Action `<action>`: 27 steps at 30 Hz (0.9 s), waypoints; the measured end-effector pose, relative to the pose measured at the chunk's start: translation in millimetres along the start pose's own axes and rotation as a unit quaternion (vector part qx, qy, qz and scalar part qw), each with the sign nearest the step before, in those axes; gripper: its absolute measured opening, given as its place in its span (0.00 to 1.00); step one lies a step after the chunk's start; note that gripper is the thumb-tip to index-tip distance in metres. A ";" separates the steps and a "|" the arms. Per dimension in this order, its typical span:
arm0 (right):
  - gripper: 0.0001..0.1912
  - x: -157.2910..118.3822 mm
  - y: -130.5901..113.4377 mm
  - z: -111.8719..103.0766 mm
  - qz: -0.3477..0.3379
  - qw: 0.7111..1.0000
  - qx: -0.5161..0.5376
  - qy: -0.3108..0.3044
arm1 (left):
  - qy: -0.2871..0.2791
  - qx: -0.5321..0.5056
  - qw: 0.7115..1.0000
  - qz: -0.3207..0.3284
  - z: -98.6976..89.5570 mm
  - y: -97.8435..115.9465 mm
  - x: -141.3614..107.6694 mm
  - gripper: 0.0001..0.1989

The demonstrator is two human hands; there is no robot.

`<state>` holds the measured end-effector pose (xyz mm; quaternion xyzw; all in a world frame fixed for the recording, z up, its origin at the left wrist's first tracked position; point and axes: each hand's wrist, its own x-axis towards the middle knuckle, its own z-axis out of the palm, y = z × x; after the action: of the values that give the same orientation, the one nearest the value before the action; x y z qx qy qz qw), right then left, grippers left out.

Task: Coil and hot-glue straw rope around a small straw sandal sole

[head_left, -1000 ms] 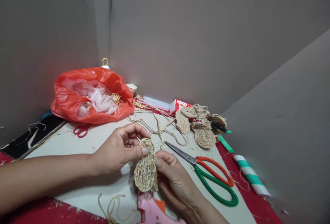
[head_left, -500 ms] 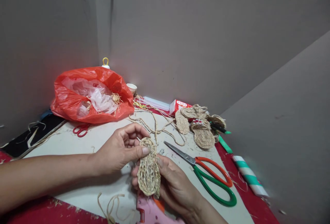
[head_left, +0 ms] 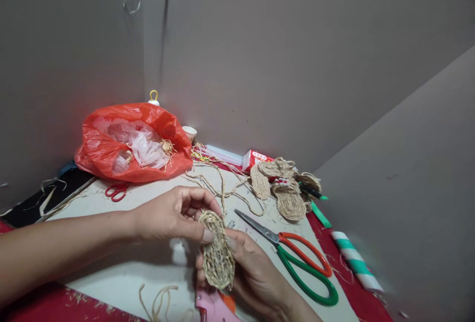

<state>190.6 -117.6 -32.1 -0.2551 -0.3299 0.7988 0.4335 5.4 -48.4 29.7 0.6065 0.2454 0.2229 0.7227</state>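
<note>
A small oval sole of coiled straw cord (head_left: 218, 257) is held upright between both hands. My left hand (head_left: 178, 215) pinches its upper left edge, thumb on the face and fingers curled behind. My right hand (head_left: 256, 272) grips the right side, its thumb near the upper edge and fingertips showing behind at the left. A straw cord (head_left: 223, 188) runs from behind the sole's top over the white board (head_left: 122, 262). Below the hands lies a pink tool (head_left: 215, 307) with an orange part, partly hidden.
Large scissors (head_left: 297, 257) with orange and green handles lie at the right. Woven straw pieces (head_left: 289, 201) and a red-white box (head_left: 256, 160) sit behind. A red plastic bag (head_left: 96, 151) and small red scissors (head_left: 117, 192) are at the left; grey walls rise behind.
The sole has tilted slightly and moved a little down in view, with both hands still on it. The whole scene has shifted slightly downward.
</note>
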 end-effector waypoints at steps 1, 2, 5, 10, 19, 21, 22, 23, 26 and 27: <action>0.19 -0.2 0.3 -0.2 0.002 1.000 0.000 0.001 | -0.011 -0.008 1.000 -0.011 -0.6 1.9 0.2 0.15; 0.19 -0.3 0.6 -0.4 0.004 1.000 -0.001 0.001 | -0.020 -0.019 0.999 -0.021 -1.3 2.9 0.6 0.15; 0.20 0.0 0.9 -0.3 0.008 1.000 -0.004 0.000 | -0.035 -0.044 0.998 -0.040 -3.9 2.1 2.3 0.16; 0.22 0.0 0.8 -1.2 0.028 0.999 -0.013 -0.010 | -0.069 -0.086 0.993 -0.044 -9.4 4.6 2.6 0.21; 0.20 1.0 0.0 -6.8 0.030 0.999 -0.032 0.004 | 0.158 -0.117 0.973 0.123 -26.8 24.0 5.0 0.15; 0.20 1.0 -2.0 -6.6 0.027 0.999 -0.038 0.010 | 0.152 -0.069 0.979 0.117 -26.1 21.0 6.5 0.20; 0.20 1.1 -2.6 -6.7 0.024 0.999 -0.040 0.013 | 0.142 -0.038 0.983 0.112 -25.0 19.6 6.7 0.20; 0.19 1.2 -2.9 -6.8 0.021 0.999 -0.042 0.016 | 0.128 -0.006 0.986 0.104 -23.5 18.6 6.4 0.17; 0.19 1.7 -3.1 -7.4 0.014 0.998 -0.051 0.020 | 0.071 0.051 0.995 0.055 -19.3 17.8 4.2 0.11; 0.19 1.8 -3.2 -7.4 0.013 0.998 -0.054 0.020 | 0.049 0.065 0.996 0.038 -18.5 17.6 3.4 0.12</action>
<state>196.6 -112.4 -34.7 -0.2987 -0.3603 0.7800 0.4154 -3.9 -29.2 44.1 0.6491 0.2715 0.2634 0.6600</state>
